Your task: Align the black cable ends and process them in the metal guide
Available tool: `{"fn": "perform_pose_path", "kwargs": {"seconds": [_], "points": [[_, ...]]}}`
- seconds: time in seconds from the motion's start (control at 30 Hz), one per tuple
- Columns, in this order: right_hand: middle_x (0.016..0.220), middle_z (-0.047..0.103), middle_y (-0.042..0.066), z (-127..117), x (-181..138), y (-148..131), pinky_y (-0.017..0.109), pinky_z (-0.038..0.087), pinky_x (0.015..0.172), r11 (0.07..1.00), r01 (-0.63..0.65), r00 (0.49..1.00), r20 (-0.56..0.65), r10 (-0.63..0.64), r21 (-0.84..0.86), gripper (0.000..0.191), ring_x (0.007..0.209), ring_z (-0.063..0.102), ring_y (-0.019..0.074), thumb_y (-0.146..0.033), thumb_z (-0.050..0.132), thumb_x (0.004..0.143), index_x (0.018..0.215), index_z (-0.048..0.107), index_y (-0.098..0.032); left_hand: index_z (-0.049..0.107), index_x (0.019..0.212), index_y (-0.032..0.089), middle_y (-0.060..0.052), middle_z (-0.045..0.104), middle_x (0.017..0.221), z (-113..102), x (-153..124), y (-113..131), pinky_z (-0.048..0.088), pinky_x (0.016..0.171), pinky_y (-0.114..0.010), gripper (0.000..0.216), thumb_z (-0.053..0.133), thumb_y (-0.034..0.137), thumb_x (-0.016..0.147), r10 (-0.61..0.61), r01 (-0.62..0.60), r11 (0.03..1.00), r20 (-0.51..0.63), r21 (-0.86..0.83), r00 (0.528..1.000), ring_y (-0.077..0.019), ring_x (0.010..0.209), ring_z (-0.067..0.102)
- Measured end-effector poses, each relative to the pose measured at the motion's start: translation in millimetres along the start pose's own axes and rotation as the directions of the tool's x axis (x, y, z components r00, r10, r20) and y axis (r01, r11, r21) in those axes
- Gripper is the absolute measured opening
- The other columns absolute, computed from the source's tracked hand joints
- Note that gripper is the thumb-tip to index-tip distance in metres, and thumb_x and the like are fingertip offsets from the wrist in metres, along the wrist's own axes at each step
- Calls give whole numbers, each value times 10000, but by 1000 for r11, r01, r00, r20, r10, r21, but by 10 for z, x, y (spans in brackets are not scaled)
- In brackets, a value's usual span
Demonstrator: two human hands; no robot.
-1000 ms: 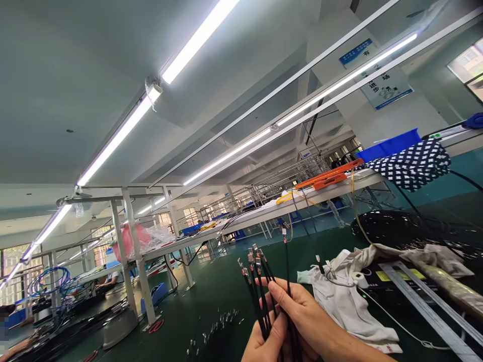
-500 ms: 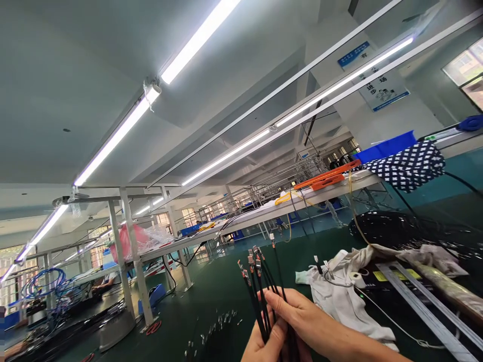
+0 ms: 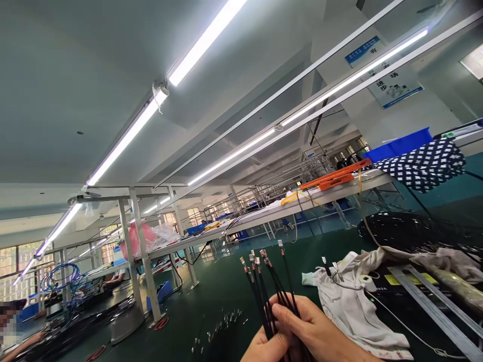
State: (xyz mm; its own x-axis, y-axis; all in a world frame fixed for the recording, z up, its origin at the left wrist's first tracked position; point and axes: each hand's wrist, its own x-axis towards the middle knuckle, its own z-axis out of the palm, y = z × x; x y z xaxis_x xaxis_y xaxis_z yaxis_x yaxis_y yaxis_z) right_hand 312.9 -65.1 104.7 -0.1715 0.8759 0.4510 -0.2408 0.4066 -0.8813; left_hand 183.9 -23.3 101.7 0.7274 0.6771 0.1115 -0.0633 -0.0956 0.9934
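Note:
At the bottom centre both my hands hold a bundle of black wires (image 3: 268, 291) with metal terminals at their upper ends. My left hand (image 3: 264, 347) grips the bundle from below, thumb up against the wires. My right hand (image 3: 315, 334) wraps its fingers around the same wires from the right. The wire tips fan out above my fingers, over the dark green table (image 3: 222, 291). Several loose metal terminals (image 3: 221, 327) lie on the table to the left of my hands.
A white cloth (image 3: 350, 301) lies at the right with two more wire ends on it. Metal rails (image 3: 433, 306) and a coil of black cable (image 3: 400, 231) lie farther right. Long benches, a polka-dot cloth (image 3: 424, 163) and a blue bin (image 3: 402, 146) stand behind. A person sits far left.
The one wire standing taller at the right has come down level with the rest of the bundle. My hands have sunk slightly lower in view, and the camera shifted a little.

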Motion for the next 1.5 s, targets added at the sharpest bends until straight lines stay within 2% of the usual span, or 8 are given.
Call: {"fn": "perform_pose_path", "kwargs": {"seconds": [0.2, 0.37, 0.57, 0.7, 1.03, 1.13, 1.27, 1.5], "points": [[466, 503, -69, 22, -41, 6, 198, 243, 337, 1000, 4, 1000, 16, -4, 0, 463, 325, 424, 76, -645, 547, 826, 815, 530, -182, 705, 921, 152, -62, 663, 588, 107, -7, 49, 458, 643, -320, 606, 692, 698, 657, -14, 13, 1000, 90, 12, 996, -265, 709, 683], [597, 514, -42, -22, 3, 62, 200, 345, 434, 997, 81, 997, -11, -81, -14, 529, 456, 454, 81, -693, 624, 731, 754, 542, -170, 719, 826, 128, -97, 673, 640, 138, -26, 130, 484, 776, -393, 538, 699, 648, 691, -52, 46, 998, 130, 42, 990, -294, 752, 687], [612, 552, -38, -45, -52, -98, 197, 368, 435, 999, -34, 999, 18, 34, -34, 502, 477, 512, 101, -639, 668, 715, 875, 570, -173, 700, 634, 132, -119, 668, 613, 215, -28, 205, 489, 829, -460, 432, 713, 558, 710, -60, 50, 997, 167, 65, 984, -345, 825, 678], [685, 573, -32, -23, -66, -307, 182, 443, 562, 997, 14, 999, -48, -10, 81, 448, 609, 546, 94, -555, 739, 690, 836, 586, -160, 726, 745, 137, -132, 695, 677, 280, -50, 240, 514, 781, -480, 499, 729, 625, 641, -76, 69, 997, 188, 44, 979, -373, 833, 680], [682, 642, -6, 28, -46, -286, 199, 461, 541, 982, 48, 984, -178, -14, 184, 486, 590, 579, 110, -582, 765, 634, 775, 545, -173, 706, 954, 125, -140, 702, 718, 304, -64, 219, 495, 837, -448, 669, 673, 720, 651, -7, 3, 1000, 174, 22, 985, -353, 876, 682], [695, 658, -5, 18, -39, -299, 217, 458, 527, 984, 23, 980, -199, 13, 176, 505, 561, 572, 115, -613, 743, 627, 795, 540, -183, 710, 914, 141, -126, 705, 725, 271, -46, 189, 484, 860, -423, 652, 666, 734, 646, 25, -28, 999, 169, 20, 985, -335, 896, 681], [701, 690, 20, -22, -8, -288, 223, 452, 633, 993, 99, 955, -286, -76, 67, 459, 669, 583, 131, -585, 715, 677, 808, 571, -169, 709, 911, 164, -114, 714, 739, 248, -33, 152, 481, 875, -438, 621, 656, 730, 660, 36, -37, 999, 168, 2, 985, -335, 902, 683], [692, 662, 0, -13, -57, -314, 232, 461, 600, 986, 40, 984, -178, -10, 163, 553, 694, 625, 162, -614, 783, 583, 827, 548, -178, 698, 979, 174, -120, 724, 818, 255, -22, 82, 493, 872, -497, 601, 713, 674, 645, -15, 23, 999, 152, -49, 988, -362, 916, 678]]}}
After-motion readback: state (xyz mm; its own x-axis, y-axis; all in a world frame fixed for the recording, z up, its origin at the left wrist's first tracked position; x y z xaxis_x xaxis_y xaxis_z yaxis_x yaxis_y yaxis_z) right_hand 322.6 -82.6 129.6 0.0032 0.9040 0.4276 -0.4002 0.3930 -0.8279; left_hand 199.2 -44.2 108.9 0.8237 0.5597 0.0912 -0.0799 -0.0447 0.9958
